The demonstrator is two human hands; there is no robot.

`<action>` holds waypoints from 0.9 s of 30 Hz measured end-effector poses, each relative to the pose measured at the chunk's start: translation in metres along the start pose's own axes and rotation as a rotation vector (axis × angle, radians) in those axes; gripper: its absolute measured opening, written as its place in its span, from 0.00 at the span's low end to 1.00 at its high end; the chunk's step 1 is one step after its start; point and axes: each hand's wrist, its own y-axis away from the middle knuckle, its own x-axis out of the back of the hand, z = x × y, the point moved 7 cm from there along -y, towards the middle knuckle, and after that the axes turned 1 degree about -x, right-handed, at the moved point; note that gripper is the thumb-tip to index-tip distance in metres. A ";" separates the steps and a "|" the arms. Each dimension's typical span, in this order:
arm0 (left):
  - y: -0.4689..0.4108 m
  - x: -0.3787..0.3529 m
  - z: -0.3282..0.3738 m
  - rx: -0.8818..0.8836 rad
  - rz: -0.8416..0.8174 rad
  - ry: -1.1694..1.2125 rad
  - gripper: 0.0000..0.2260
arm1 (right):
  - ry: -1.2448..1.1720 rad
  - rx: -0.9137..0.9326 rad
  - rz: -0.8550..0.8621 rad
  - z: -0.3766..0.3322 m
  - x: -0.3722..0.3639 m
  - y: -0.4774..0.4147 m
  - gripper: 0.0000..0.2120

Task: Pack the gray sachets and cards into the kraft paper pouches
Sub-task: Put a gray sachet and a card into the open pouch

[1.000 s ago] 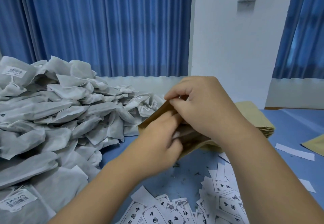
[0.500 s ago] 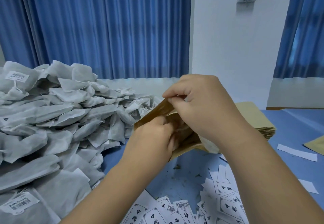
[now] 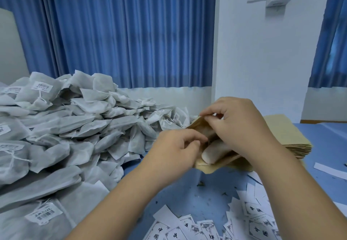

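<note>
A: Where is the stock?
B: The sachet pile [image 3: 65, 136] fills the table's [image 3: 187, 198] left side. The cards [image 3: 253, 219] lie at the front and the pouch stack [image 3: 289, 138] on the right (flat, behind the wrist).
A: Hands?
B: The right hand [image 3: 236, 127] pinches the upper lip of the open pouch [image 3: 196, 125]. The left hand [image 3: 174, 149], fingers curled, holds its lower lip. One sachet [image 3: 212, 151] sits in the mouth.

Light: even, cool, blue-tinted, moderately bright; daylight glows through curtains [image 3: 122, 33]. Shadows: soft, faint, under pouch [image 3: 208, 167] on table [image 3: 187, 198]. Sharpness: soft throughout; card [image 3: 253, 208] print smeared. Edges: wide-angle bowing, curtain folds lean inward
</note>
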 end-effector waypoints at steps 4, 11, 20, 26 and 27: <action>-0.003 0.049 -0.010 0.009 0.279 -0.424 0.11 | 0.007 -0.043 -0.065 0.005 -0.010 -0.001 0.08; -0.002 0.093 -0.116 0.565 -0.073 -1.093 0.16 | 0.014 -0.078 -0.113 0.006 -0.013 -0.001 0.10; 0.001 0.091 -0.142 0.538 0.025 -1.206 0.16 | -0.017 -0.101 -0.095 0.009 -0.004 -0.001 0.14; 0.005 0.114 -0.140 0.521 0.232 -1.081 0.13 | -0.014 -0.088 -0.096 0.010 -0.005 -0.001 0.14; 0.004 0.112 -0.136 0.488 0.243 -1.080 0.12 | -0.016 -0.088 -0.098 0.011 -0.005 -0.001 0.14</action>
